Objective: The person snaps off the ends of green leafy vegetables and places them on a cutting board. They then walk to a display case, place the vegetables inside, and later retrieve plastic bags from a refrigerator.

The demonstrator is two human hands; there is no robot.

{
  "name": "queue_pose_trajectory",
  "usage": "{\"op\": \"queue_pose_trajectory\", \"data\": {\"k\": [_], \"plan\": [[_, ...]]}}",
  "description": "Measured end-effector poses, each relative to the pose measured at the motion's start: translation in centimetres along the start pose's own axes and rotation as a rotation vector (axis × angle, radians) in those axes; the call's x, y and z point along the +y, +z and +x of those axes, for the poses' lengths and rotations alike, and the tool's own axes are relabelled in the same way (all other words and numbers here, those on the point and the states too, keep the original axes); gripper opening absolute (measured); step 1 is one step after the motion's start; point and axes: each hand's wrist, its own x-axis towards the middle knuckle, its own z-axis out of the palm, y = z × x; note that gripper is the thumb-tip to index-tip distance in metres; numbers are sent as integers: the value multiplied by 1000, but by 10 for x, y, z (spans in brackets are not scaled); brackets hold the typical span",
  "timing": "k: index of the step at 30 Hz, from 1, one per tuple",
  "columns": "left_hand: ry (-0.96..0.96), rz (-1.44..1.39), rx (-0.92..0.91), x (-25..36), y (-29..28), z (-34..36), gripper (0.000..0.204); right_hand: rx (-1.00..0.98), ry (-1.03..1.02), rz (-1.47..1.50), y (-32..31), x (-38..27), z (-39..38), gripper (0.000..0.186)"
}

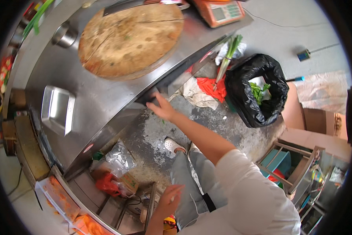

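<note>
My right hand (163,108) reaches out at the front edge of the steel counter (95,103), its thumb and fingers apart and no object visible in it. The fingertips are close to a grey metal panel below the edge, and whether they touch it I cannot tell. Low in front of my body is my left hand (170,200), slightly blurred, its fingers loosely extended and nothing seen in it. A thick round wooden chopping board (131,39) lies on the counter beyond my right hand. Left of it stands an empty-looking rectangular metal tray (57,109).
An orange scale (223,12) sits at the counter's far right, a metal cup (65,35) at its left. On the floor are a black-lined bin (258,113) with greens inside, spring onions (227,58), cloths (199,92) and plastic bags (119,158). A shelf rack (291,166) stands right.
</note>
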Motion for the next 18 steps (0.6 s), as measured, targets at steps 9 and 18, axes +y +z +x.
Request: {"op": "queue_pose_trajectory", "data": {"k": [9, 18], "plan": [[224, 212, -32, 37, -36, 178, 37, 854, 342, -332, -182, 46, -264, 23], [108, 431, -4, -127, -50, 484, 37, 1045, 340, -635, -297, 59, -332, 29]]}}
